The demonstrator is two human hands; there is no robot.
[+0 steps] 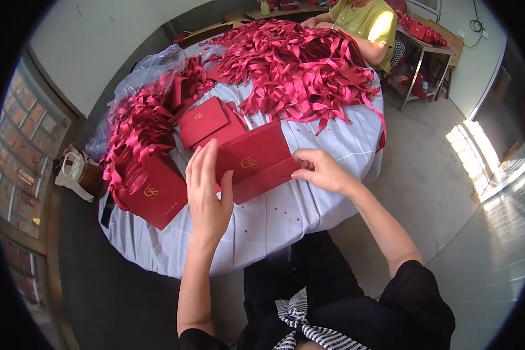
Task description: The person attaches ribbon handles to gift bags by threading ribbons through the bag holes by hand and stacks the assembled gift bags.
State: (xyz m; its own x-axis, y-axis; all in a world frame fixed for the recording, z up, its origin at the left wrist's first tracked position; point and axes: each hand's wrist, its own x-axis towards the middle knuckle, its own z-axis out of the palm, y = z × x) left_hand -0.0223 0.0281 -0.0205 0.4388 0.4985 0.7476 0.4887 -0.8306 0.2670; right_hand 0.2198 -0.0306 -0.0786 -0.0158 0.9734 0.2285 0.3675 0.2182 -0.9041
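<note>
A red paper gift bag point(268, 146) with a gold emblem lies across the near part of the table in front of me. My left hand point(209, 195) rests upright along its left end, fingers stretched and thumb apart. At the right end, my right hand point(321, 169) pinches the bag's edge between thumb and fingers. Just behind lie more flat red bags point(203, 121). To the left of my left hand, a stack of red bags point(157, 195) trails shiny red ribbon handles.
A large heap of red ribbon-handled bags point(297, 64) covers the table's far side. Clear plastic wrap point(149, 70) lies at the far left of the white tablecloth point(216, 256). Another person point(364, 29) sits across the table. A side table point(423, 44) holds more red bags.
</note>
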